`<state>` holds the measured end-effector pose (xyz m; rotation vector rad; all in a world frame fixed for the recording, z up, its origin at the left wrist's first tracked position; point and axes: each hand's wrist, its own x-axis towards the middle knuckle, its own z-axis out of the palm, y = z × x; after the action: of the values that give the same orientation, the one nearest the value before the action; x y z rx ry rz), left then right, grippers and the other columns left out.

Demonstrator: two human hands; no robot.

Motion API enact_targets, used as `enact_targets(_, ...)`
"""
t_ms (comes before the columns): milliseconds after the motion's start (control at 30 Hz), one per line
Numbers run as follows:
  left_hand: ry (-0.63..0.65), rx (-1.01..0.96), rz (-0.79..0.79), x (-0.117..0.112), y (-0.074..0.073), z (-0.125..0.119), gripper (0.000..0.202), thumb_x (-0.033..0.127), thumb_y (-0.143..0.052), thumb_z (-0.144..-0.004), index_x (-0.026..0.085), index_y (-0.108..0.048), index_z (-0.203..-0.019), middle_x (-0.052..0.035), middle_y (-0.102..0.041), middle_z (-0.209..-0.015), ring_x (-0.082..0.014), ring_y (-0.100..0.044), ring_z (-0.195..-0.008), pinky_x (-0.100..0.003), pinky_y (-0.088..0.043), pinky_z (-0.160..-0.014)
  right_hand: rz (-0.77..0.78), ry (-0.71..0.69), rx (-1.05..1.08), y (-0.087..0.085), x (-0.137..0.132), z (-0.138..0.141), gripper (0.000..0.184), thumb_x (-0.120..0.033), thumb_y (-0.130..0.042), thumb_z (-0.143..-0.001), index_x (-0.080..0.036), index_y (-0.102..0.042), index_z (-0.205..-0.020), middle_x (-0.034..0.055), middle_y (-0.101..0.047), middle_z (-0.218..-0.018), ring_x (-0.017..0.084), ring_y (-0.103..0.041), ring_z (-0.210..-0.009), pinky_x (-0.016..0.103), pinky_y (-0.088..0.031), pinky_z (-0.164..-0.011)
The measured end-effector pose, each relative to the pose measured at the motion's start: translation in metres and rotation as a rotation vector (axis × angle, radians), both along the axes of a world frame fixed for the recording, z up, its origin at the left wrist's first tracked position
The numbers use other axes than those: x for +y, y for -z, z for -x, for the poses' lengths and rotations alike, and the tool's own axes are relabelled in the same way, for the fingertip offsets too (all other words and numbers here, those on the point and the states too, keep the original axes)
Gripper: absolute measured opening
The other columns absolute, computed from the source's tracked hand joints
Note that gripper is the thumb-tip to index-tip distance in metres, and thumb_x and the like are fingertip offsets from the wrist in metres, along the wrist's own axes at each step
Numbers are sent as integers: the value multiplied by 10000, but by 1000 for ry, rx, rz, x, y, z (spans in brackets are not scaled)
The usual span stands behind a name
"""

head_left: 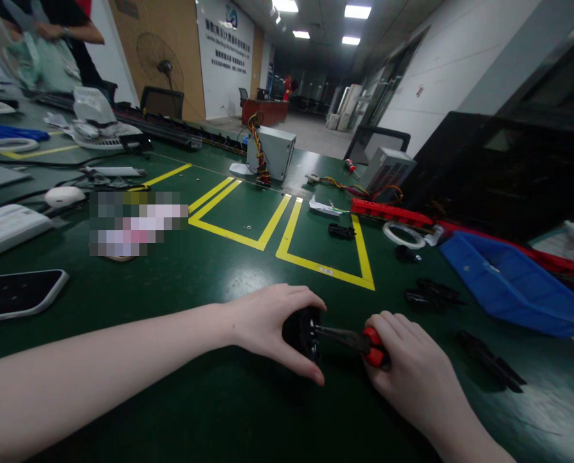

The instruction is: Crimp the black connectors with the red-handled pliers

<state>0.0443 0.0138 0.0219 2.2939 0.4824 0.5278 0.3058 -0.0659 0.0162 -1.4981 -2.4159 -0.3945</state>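
Observation:
My left hand point(267, 328) is wrapped round a small black part point(303, 331), thumb below it and fingers above. The exact kind of this part cannot be made out. In my right hand point(407, 366) are red-handled pliers point(373, 347), gripped at the handles. Their long narrow jaws point left, and the tips reach the right side of the black part, where some shiny metal shows. Most of the handles are hidden in my right palm.
Black plastic pieces point(434, 294) and a blue bin point(513, 283) are on the right. Yellow tape point(229, 233) marks the green table. Power supply boxes point(279, 154) stand farther back. A dark-faced device point(19, 292) lies at left. Another person point(69, 45) stands at the far left.

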Motion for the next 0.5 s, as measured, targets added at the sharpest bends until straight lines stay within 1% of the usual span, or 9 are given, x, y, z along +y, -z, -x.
enact_targets(100, -4, 1, 22, 1, 0, 0, 747, 599, -804, -668, 180, -558, -1236, -99, -634, -1139, -273, -611, -996, -356, -495, -808, 35, 0, 5, 0, 0, -1, 182, -141, -576, -709, -214, -507, -861, 43, -574, -790, 202, -525, -690, 309, -415, -592)
enact_targets(200, 11, -13, 14, 0, -1, 1, 720, 583, -795, -687, 182, -547, -1231, -92, -628, -1131, -260, -606, -983, -344, -493, -795, 69, 4, 26, 0, -2, -2, 156, -155, -587, -734, -217, -504, -851, 35, -571, -785, 192, -520, -682, 302, -410, -591)
enact_targets(300, 5, -25, -48, -2, -1, 0, 743, 554, -789, -702, 168, -497, -1265, -99, -599, -1141, -251, -592, -976, -339, -496, -781, 90, 15, 48, -1, -3, -2, 133, -166, -586, -753, -218, -494, -834, 30, -563, -774, 182, -516, -669, 295, -402, -577)
enact_targets(367, -9, -15, -91, -5, -1, -1, 761, 546, -785, -700, 158, -468, -1273, -99, -581, -1126, -239, -585, -934, -331, -497, -744, 105, 15, 56, -1, -3, -2, 129, -167, -583, -758, -219, -491, -832, 28, -562, -770, 180, -517, -667, 292, -401, -575)
enact_targets(500, -7, 13, -143, -8, -1, -4, 710, 539, -776, -700, 160, -472, -1217, -86, -563, -1079, -220, -573, -875, -308, -488, -684, 124, 14, 57, 0, -2, -2, 137, -162, -583, -748, -217, -489, -831, 26, -564, -773, 173, -518, -665, 283, -399, -572)
